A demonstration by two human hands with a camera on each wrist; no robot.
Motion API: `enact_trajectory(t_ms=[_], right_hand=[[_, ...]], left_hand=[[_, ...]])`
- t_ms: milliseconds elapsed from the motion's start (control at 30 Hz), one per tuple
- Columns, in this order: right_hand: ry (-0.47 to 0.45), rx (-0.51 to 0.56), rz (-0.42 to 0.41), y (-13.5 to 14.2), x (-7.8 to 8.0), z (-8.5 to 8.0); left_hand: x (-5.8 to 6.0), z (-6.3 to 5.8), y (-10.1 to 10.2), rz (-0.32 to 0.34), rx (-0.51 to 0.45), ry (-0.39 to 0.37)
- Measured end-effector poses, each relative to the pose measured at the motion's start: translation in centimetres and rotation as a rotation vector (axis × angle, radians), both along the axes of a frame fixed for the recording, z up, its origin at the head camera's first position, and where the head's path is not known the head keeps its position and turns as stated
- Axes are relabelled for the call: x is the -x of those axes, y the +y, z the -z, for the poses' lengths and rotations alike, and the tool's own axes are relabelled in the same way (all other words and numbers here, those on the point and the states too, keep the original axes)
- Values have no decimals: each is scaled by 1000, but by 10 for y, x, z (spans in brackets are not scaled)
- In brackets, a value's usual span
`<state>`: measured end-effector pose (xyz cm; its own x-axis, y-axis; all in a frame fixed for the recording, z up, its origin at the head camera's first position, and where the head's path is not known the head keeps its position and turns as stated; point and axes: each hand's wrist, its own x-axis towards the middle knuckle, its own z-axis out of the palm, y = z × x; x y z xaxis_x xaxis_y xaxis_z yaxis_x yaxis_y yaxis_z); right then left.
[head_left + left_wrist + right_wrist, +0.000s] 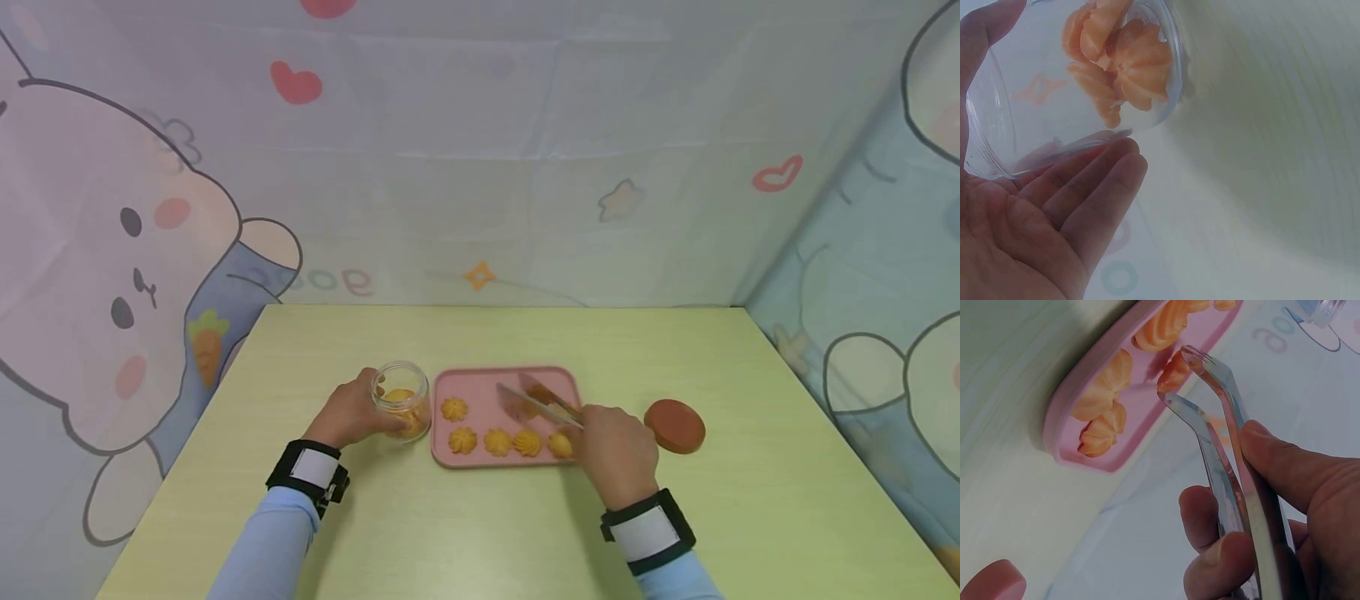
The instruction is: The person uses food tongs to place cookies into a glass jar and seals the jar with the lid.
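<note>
My left hand (358, 414) holds a clear glass jar (1029, 134) around its side, the thumb and fingers on opposite sides. Several piped, flower-shaped cookies (1141, 65) lie inside it, and its mouth is uncovered. With my right hand (617, 450) I grip metal tongs (1230, 456) between thumb and fingers, their arms slightly apart over the pink tray (442, 386). Between the tong tips shows one cookie (1174, 373); whether it is lifted I cannot tell. More cookies (497, 442) sit along the tray's near side, with another cookie (453, 408) at its left.
A round reddish-brown lid (675, 426) lies flat on the table to the right of my right hand. The pale yellow table (480, 525) ends at a cartoon-printed cloth (480, 167) hanging behind it. The jar stands close by the tray's left edge.
</note>
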<state>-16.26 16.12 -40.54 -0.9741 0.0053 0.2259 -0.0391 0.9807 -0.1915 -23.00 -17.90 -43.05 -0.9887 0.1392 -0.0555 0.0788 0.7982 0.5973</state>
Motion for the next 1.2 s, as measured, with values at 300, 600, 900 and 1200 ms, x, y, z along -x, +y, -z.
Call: enact_trajectory(t_ms=[300,600,900,1200], right_hand=[[22,34,2,3,1,-9],[102,17,-22,1,1,-15],[144,26,-43,-1,0,-24],[188,15,-64,-7,0,-36]], left_hand=[[1,1,0,-4,14,-3],[0,-1,1,-4,10,-5],[0,0,1,-8,10,-8],[0,0,1,-13,9,-15]])
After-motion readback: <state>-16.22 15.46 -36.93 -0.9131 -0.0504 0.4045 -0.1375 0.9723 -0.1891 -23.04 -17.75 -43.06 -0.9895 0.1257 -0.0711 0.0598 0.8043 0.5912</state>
